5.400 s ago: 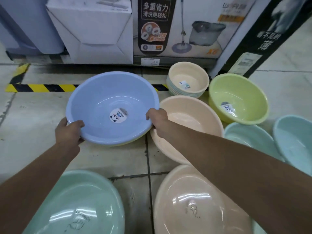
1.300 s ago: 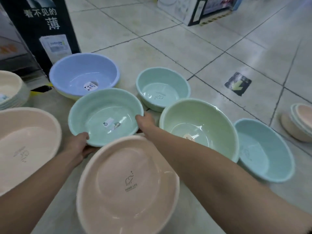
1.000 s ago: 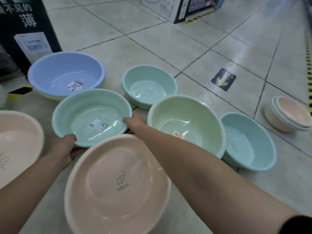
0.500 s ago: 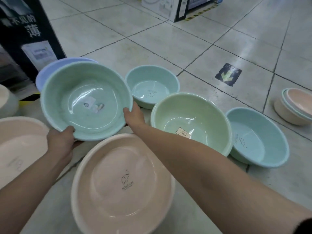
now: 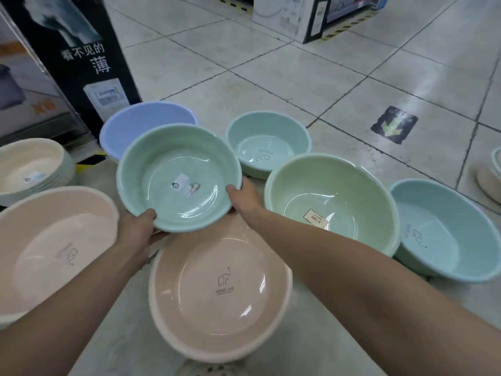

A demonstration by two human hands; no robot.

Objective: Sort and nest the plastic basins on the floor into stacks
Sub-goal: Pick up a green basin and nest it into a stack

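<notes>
Holding mint basin (image 5: 179,177) aloft and tilted, overlapping pink basin (image 5: 219,289) and lilac basin (image 5: 143,123), green basin (image 5: 330,202) sitting just right.

A black display board (image 5: 89,50) blocks the upper left; basins (image 5: 333,191) crowd the middle and bottom, rims almost touching. Bare floor (image 5: 311,71) lies open upper right.

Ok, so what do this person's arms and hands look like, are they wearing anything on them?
Nothing worn that shows. The left hand and right hand have no gloves, and no ring, watch or bracelet is visible on the parts in view. The left forearm and right forearm are uncovered down to the picture's edge, with no sleeve in sight.
</notes>
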